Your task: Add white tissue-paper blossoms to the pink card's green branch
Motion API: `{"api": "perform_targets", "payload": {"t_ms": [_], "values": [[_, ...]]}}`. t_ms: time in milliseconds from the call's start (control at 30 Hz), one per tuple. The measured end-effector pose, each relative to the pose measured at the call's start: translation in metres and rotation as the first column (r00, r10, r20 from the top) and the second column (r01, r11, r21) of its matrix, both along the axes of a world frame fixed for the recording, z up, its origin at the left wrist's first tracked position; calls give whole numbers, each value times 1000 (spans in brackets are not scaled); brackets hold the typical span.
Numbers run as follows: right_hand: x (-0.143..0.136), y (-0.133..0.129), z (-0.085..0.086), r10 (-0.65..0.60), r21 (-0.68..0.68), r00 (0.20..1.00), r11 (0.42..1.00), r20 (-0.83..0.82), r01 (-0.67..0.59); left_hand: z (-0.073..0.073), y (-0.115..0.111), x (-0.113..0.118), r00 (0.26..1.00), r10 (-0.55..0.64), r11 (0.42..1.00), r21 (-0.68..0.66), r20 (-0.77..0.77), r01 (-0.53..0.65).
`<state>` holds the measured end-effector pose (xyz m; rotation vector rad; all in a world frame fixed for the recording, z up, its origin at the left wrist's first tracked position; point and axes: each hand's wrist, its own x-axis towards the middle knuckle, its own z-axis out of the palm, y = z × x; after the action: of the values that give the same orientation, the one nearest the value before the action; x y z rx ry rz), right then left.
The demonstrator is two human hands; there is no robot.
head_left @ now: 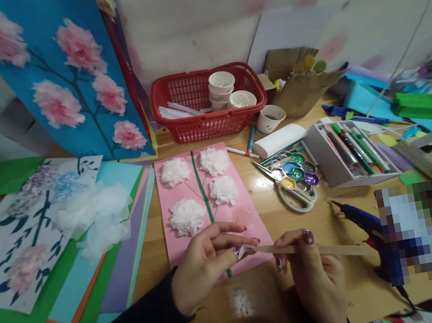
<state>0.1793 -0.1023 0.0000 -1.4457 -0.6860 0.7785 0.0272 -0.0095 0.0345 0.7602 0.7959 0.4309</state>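
Note:
My left hand [208, 260] pinches a small piece of white tissue [245, 249] between thumb and fingers, over the lower part of the pink sheet. In my right hand [315, 272] is a flat wooden stick [340, 249], whose left tip touches the tissue. The pink sheet [171, 191] bears a green painted stem [203, 191] and several white tissue flowers [187, 216]. A shiny wet-looking patch [242, 214] shows on the sheet just above my left fingertips.
Scissors [297, 197] and a paint palette [293, 170] lie right of the sheet, near a marker box [352, 160]. A glue gun [360, 219] lies at the right. Behind stands a red basket [214, 127]; coloured papers [108, 286] and white tissue sheets [95, 210] lie left.

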Motion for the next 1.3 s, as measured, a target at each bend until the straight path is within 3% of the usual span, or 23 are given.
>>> {"api": "perform_targets", "payload": {"t_ms": [167, 267, 467, 867, 1300], "values": [[0, 0, 0, -25, 5, 1000, 1000, -3, 25, -5, -1, -1, 992, -24, 1000, 5, 127, 23], [0, 1, 1, -26, 33, 999, 999, -24, 27, -9, -1, 0, 997, -12, 997, 73, 76, 7], [-2, 3, 9, -166, 118, 980, 977, -112, 179, -5, 3, -1, 1000, 11, 980, 198, 1, -11], [-5, -1, 8, 3, 19, 999, 1000, -45, -3, -8, -4, 3, 997, -32, 964, 260, -65, 48], [-4, 1, 8, -16, 10, 999, 1000, 50, 15, -5, 0, -2, 993, -99, 972, 208, -63, 110]]}}
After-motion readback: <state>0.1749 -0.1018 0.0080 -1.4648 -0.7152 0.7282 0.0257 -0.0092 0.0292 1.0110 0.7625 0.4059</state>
